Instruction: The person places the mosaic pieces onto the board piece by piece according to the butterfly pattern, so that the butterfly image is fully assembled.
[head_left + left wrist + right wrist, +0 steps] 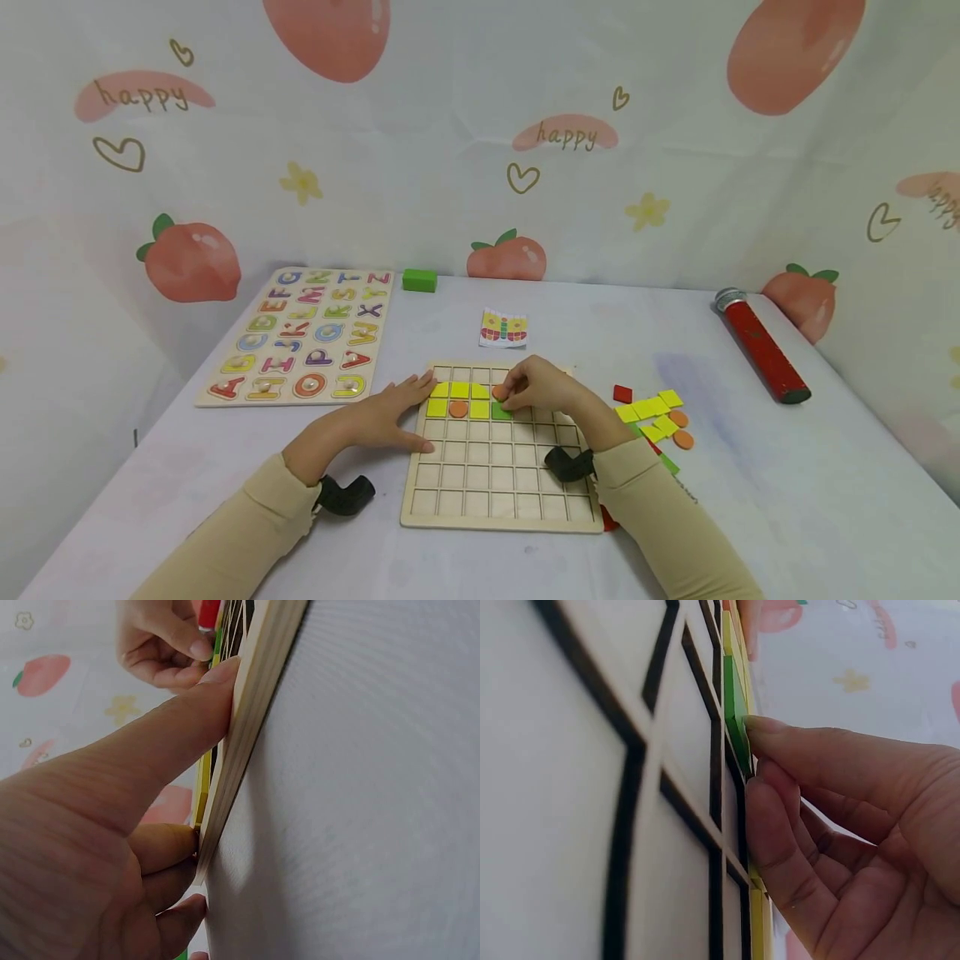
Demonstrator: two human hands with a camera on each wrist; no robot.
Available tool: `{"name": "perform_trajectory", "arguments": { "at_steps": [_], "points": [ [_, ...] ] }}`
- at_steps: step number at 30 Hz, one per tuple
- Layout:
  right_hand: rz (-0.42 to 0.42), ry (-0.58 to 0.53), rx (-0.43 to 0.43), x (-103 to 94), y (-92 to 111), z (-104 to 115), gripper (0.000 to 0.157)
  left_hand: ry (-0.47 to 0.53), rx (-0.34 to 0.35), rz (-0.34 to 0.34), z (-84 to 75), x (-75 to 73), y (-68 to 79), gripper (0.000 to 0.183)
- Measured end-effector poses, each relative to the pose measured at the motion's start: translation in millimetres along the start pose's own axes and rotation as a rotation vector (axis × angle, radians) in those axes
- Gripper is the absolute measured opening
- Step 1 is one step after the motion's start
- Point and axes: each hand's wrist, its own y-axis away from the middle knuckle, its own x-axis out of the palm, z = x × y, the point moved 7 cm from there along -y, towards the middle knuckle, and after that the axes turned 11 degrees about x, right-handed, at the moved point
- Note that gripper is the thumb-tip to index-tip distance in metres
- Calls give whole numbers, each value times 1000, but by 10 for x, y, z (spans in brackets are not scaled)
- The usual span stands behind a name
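Note:
My right hand [542, 385] is over the upper middle of a wooden grid board [471, 478]. Its thumb meets the edge of a green square tile [736, 712], and the curled fingers close in beside that tile's end. Just beyond the green tile, an orange disc [498, 392] is partly covered by these fingers. Yellow square tiles [459, 389] and another orange disc [458, 409] lie in the two rows to the left. Spread along the board's left edge, my left hand [387, 417] touches it with thumb and fingertips, its fingers fairly straight.
Loose yellow tiles [649, 407], orange discs [682, 439] and a red tile [622, 394] lie right of the board. A small pattern card [503, 328] is behind it. Further out are an alphabet board [253, 333], a green block [419, 281] and a red microphone [765, 350].

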Motion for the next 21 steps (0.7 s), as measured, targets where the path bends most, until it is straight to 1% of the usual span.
{"name": "perform_trajectory", "arguments": {
  "at_steps": [6,10,15,21],
  "points": [
    [-9,26,-13,-6,23,27,7,-2,-4,3,9,13,3,103],
    [-14,20,22,-72,44,8,8,-3,4,6,5,17,-1,102],
    [-54,10,40,-273,123,-88,13,5,5,8,2,16,1,102],
    [-115,8,70,-565,312,-282,21,11,1,-1,1,-1,5,103]
  ]
}}
